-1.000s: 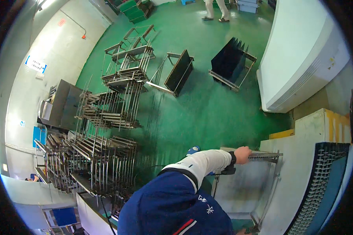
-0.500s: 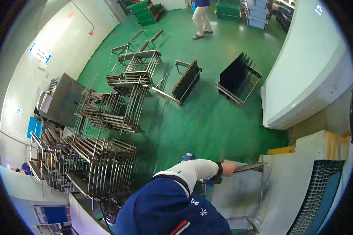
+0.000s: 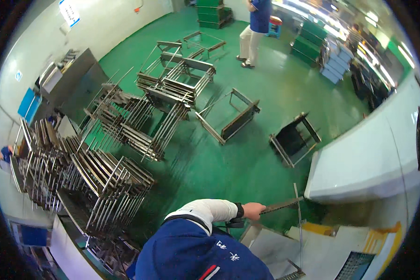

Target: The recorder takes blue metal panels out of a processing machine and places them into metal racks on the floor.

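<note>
My left arm, in a white sleeve, reaches across to the right. At its end my left hand [image 3: 254,211] is closed around the near end of a notched metal bar. That bar belongs to a metal rack [image 3: 283,205] with a thin upright rod. Lower down, beside my blue vest, another notched part shows at the bottom edge. A pale grey panel [image 3: 274,243] lies behind the rack. My right hand does not show; my body covers that side.
Stacked metal racks [image 3: 112,172] crowd the left. Two racks stand apart on the green floor: one tilted frame [image 3: 240,122] and a dark-panelled one [image 3: 291,140]. A white machine housing [image 3: 359,163] is at right. A person [image 3: 256,32] stands at the back near green crates [image 3: 309,41].
The view has swung, bringing more of the back of the room into sight. My left hand keeps its grip on the rack, which appears further from the grey-white cabinet at right.
</note>
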The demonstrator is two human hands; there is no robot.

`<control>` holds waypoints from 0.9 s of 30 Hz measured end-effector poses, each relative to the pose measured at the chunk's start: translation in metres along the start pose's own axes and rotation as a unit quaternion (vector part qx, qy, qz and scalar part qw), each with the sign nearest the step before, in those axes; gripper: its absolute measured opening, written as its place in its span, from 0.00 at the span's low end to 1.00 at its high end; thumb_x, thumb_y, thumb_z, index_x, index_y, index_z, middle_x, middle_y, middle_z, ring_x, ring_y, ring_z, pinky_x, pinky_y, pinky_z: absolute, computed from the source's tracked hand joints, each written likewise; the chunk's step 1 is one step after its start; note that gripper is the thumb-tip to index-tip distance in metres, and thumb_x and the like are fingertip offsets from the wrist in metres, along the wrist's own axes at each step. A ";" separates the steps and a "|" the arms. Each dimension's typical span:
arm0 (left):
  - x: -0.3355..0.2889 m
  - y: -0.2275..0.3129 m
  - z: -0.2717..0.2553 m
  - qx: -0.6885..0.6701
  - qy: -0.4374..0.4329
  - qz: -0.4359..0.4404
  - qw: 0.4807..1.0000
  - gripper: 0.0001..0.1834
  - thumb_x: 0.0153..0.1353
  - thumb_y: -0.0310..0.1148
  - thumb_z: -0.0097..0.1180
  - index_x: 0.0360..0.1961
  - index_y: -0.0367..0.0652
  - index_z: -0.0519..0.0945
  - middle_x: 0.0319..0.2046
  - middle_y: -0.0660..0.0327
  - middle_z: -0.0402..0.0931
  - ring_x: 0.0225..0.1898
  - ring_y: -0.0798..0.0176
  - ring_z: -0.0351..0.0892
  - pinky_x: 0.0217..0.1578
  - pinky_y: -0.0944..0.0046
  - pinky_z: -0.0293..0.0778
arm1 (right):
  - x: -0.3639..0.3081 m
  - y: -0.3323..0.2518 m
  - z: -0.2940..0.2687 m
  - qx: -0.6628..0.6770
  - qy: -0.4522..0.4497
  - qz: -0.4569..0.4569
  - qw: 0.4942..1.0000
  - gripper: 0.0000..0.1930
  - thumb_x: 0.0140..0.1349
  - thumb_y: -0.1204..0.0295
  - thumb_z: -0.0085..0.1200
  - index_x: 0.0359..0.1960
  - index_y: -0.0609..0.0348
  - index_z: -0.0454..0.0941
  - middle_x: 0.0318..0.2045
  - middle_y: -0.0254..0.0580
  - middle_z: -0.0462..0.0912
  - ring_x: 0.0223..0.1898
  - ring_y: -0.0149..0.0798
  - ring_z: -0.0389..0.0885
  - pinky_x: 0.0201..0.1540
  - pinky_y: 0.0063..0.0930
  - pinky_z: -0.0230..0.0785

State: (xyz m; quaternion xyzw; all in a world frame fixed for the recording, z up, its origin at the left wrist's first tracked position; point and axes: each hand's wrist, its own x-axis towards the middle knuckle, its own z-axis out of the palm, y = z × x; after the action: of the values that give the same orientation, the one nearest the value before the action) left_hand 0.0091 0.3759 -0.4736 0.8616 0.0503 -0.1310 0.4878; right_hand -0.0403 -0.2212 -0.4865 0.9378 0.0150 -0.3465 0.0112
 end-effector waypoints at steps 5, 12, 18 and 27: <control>-0.027 -0.064 -0.085 -0.010 0.103 -0.007 0.995 0.19 0.47 0.31 0.54 0.42 0.41 0.73 0.33 0.45 0.78 0.39 0.38 0.77 0.36 0.42 0.70 | 0.091 -0.080 -0.070 0.053 0.033 0.028 0.998 0.21 0.54 0.66 0.59 0.52 0.49 0.77 0.30 0.52 0.82 0.31 0.43 0.79 0.38 0.41 0.72; -0.099 -0.110 -0.206 -0.027 0.248 -0.133 0.959 0.16 0.47 0.30 0.52 0.40 0.41 0.74 0.34 0.46 0.78 0.40 0.39 0.77 0.39 0.43 0.71 | 0.211 -0.263 -0.134 0.281 0.270 -0.173 0.905 0.11 0.53 0.74 0.57 0.36 0.68 0.78 0.27 0.41 0.79 0.26 0.40 0.73 0.30 0.38 0.66; -0.141 -0.153 -0.261 -0.032 0.340 -0.197 0.919 0.15 0.49 0.33 0.53 0.40 0.40 0.72 0.33 0.44 0.78 0.39 0.37 0.76 0.39 0.42 0.70 | 0.250 -0.431 -0.211 0.257 0.173 -0.182 0.933 0.17 0.52 0.68 0.61 0.39 0.69 0.77 0.33 0.50 0.82 0.35 0.46 0.78 0.41 0.39 0.68; -0.175 -0.203 -0.355 -0.026 0.431 -0.325 0.842 0.19 0.49 0.35 0.55 0.42 0.38 0.73 0.33 0.43 0.79 0.40 0.39 0.78 0.40 0.44 0.72 | 0.304 -0.697 -0.251 0.133 0.212 -0.305 0.919 0.13 0.51 0.70 0.60 0.34 0.67 0.79 0.27 0.49 0.81 0.30 0.45 0.79 0.36 0.38 0.69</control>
State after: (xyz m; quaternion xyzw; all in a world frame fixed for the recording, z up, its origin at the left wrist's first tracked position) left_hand -0.1400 0.7912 -0.4199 0.7526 0.5356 0.1038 0.3687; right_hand 0.3285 0.4900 -0.5004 0.9323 0.2557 -0.1246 -0.2234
